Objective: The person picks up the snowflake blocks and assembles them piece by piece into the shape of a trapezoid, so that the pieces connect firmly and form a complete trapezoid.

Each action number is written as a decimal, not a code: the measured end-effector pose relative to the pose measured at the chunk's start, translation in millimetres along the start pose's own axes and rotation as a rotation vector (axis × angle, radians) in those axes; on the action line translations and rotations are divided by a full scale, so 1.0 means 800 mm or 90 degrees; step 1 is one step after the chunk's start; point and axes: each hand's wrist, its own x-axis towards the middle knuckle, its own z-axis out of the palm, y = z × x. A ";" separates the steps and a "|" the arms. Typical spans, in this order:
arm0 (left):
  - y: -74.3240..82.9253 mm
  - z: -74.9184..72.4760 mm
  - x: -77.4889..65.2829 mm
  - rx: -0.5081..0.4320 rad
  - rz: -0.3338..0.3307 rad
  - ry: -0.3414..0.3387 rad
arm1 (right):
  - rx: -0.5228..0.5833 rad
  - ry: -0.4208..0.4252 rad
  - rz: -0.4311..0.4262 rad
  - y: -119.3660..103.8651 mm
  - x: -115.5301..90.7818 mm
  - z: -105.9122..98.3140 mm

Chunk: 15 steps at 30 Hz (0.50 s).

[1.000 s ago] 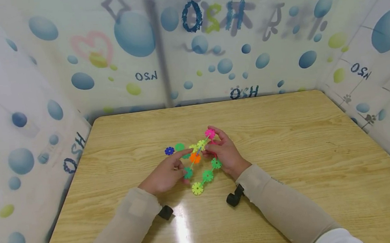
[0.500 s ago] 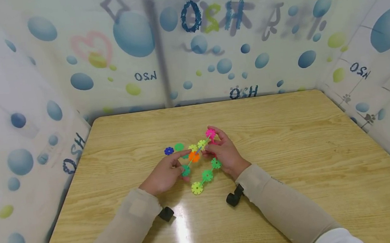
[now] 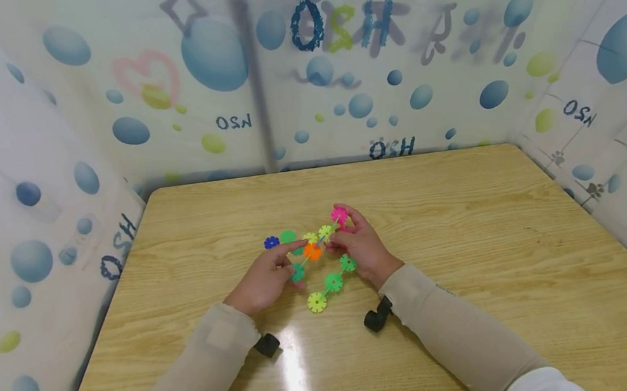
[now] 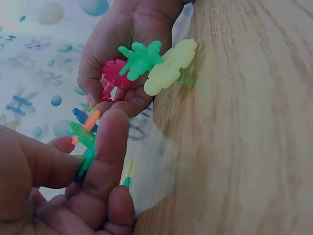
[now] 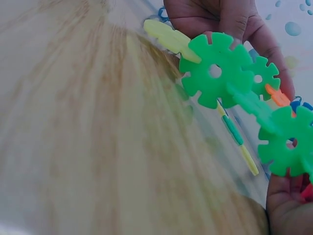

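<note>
A chain of notched, flower-shaped interlocking discs spans both hands. My left hand (image 3: 262, 280) pinches its green end disc (image 3: 297, 272) between thumb and fingers, the index finger reaching towards the orange disc (image 3: 312, 251). Between the hands, the chain continues with an orange disc (image 4: 92, 121) and a blue disc (image 4: 79, 115). My right hand (image 3: 368, 250) grips the chain near a yellow disc (image 3: 326, 232) and a pink disc (image 3: 339, 216). Red discs in its grasp are partly hidden. From there a branch of green discs (image 3: 333, 282) hangs towards me, ending in a yellow disc (image 3: 317, 302).
Behind my left hand, a dark blue disc (image 3: 271, 242), a green disc (image 3: 288, 236) and another yellow disc (image 3: 310, 238) sit on the wooden table (image 3: 465, 218). Printed curtains (image 3: 358, 76) stand around the table's back and sides.
The left hand's green disc and the orange disc have shifted slightly up and left in the head view. The right hand and the hanging green branch have barely moved.
</note>
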 end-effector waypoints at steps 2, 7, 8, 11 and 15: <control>0.000 0.001 0.000 -0.009 0.005 0.002 | 0.001 0.002 0.000 0.000 0.000 0.000; 0.003 0.005 -0.001 -0.010 0.015 0.015 | 0.003 0.000 0.002 -0.001 -0.001 0.000; 0.004 0.006 -0.002 -0.005 0.013 0.022 | 0.003 0.000 0.002 -0.001 -0.001 0.000; 0.006 0.008 -0.003 0.013 0.006 0.048 | 0.006 0.001 0.005 -0.001 -0.001 -0.001; 0.006 0.005 -0.004 0.005 0.003 0.084 | 0.006 0.006 0.008 0.000 0.000 -0.002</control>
